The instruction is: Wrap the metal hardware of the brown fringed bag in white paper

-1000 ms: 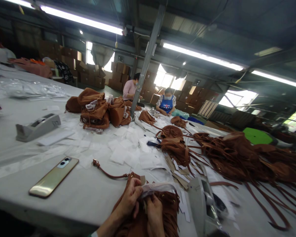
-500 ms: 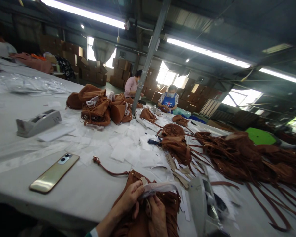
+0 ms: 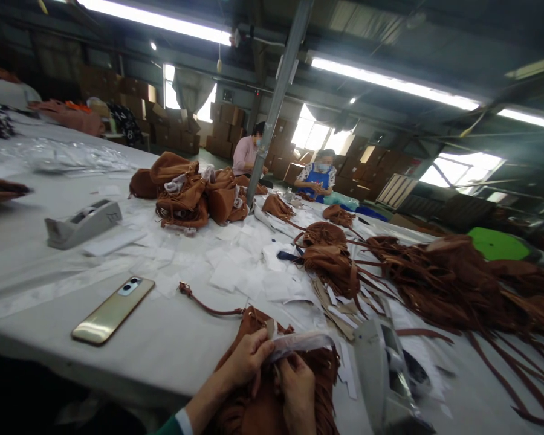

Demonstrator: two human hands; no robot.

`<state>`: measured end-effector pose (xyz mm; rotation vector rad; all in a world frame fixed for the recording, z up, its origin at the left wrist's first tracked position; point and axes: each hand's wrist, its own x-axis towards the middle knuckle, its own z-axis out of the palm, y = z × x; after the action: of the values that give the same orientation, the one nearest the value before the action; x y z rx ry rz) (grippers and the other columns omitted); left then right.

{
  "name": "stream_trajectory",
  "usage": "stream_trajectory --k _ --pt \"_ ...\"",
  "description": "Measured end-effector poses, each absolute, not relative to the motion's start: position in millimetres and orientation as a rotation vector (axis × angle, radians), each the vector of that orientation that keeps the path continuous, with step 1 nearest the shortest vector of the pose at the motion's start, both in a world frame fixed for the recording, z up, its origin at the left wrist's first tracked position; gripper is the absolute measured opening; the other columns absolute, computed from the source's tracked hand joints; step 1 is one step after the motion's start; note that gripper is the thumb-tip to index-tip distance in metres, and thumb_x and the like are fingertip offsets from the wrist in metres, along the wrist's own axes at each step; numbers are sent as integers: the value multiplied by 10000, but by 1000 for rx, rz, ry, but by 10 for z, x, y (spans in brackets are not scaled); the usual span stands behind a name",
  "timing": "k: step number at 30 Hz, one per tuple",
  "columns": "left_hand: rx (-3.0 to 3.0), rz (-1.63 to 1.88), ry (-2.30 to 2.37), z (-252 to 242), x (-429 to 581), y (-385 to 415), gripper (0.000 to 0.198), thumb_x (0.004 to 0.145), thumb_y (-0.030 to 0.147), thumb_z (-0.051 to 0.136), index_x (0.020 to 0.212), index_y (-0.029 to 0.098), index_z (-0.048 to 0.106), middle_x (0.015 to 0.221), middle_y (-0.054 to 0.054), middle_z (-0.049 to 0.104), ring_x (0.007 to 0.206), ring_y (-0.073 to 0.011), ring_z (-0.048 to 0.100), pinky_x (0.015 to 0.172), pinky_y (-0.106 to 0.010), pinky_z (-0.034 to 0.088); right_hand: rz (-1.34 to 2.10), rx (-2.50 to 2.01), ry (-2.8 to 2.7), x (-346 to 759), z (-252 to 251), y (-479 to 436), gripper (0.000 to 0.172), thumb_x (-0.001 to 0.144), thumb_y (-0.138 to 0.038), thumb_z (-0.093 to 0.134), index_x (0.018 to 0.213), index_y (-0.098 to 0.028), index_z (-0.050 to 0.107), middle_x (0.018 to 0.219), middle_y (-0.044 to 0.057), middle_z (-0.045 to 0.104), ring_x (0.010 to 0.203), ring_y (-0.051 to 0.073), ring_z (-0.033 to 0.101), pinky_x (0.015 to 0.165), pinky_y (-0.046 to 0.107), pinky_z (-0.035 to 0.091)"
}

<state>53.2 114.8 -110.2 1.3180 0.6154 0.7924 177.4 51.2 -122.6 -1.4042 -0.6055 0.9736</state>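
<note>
A brown fringed handbag (image 3: 272, 414) lies at the table's near edge, under both my hands. Its handle (image 3: 303, 343) arches over the top, wrapped in whitish film or tissue. My left hand (image 3: 249, 357) pinches the left end of this wrapped handle between thumb and fingers. Just below the handle, my right hand (image 3: 296, 383) is closed, its fingertips at the wrapping; what exactly they pinch is partly hidden. A thin brown strap (image 3: 213, 307) with a buckle stretches from the bag to the left across the table.
A grey tape dispenser (image 3: 383, 368) stands right of the bag, another tape dispenser (image 3: 84, 223) further left. A gold phone (image 3: 113, 311) lies on the left. White paper sheets (image 3: 236, 266), a heap of brown bags (image 3: 185, 193) and more bags (image 3: 453, 284) cover the table. Two people sit beyond.
My view has shifted slightly, so things appear a little further right. Something brown has come into view at the left edge. My hands keep nearly the same hold on the bag.
</note>
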Motion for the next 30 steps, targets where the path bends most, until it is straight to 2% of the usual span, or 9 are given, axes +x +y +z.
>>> stream_trajectory --k 5,7,9,12,15,18,21,24,30 --pt "1379 745 560 -1093 529 1120 471 855 577 503 998 137 589 785 -43 606 455 -104 505 367 -181 321 953 -1401 -569 1905 -1214 307 481 535 -507 856 724 -160 582 526 -21 565 432 124 499 366 190 375" --pt "1317 686 508 -1091 530 1130 476 861 573 493 1056 145 565 834 -50 614 375 -88 494 315 -182 324 963 -1354 -645 1961 -1219 208 429 589 -471 849 758 -163 603 617 8 626 549 158 587 479 217 476" --pt "1253 640 448 -1095 531 1152 482 849 563 519 1098 152 547 862 -51 613 334 -83 498 291 -184 355 1014 -1284 -780 1996 -1208 122 454 627 -438 841 937 -171 644 837 64 696 770 219 656 667 275 543" --pt "1195 591 377 -1094 529 1192 488 831 553 555 1115 157 544 844 -42 605 328 -83 513 289 -178 387 931 -1311 -998 2018 -1133 59 467 705 -427 786 1091 -207 642 1027 90 686 953 258 641 818 334 530" --pt "1210 560 354 -1063 519 1210 488 802 554 597 1072 148 571 819 -28 575 350 -76 508 301 -177 393 497 -1465 -1304 2051 -981 105 211 849 -402 637 916 -216 710 889 62 677 838 220 638 775 318 516" --pt "1282 524 387 -997 511 1180 453 804 544 589 1015 144 590 740 11 513 376 -71 467 338 -196 395 46 -1458 -1603 2097 -791 247 220 902 -374 564 853 -233 725 918 68 670 891 235 613 822 357 487" --pt "1509 550 399 -923 524 1102 276 788 413 643 841 143 623 684 25 506 525 -87 473 468 -186 380 -4 -1468 -1705 2128 -638 411 254 953 -353 478 897 -224 690 999 69 680 965 236 606 869 375 467" --pt "1557 619 390 -893 560 1048 181 734 303 690 774 137 629 730 15 553 647 -108 474 551 -187 366 50 -1570 -1708 2175 -588 489 270 968 -373 446 896 -211 649 860 52 685 827 215 630 772 344 483" --pt "1080 585 444 -1042 598 1208 474 737 495 680 1001 108 604 584 54 484 311 -33 300 299 -183 228 -252 -1467 -1793 2359 -648 305 258 976 -226 379 1140 -184 574 1081 109 655 1010 229 613 862 367 477"
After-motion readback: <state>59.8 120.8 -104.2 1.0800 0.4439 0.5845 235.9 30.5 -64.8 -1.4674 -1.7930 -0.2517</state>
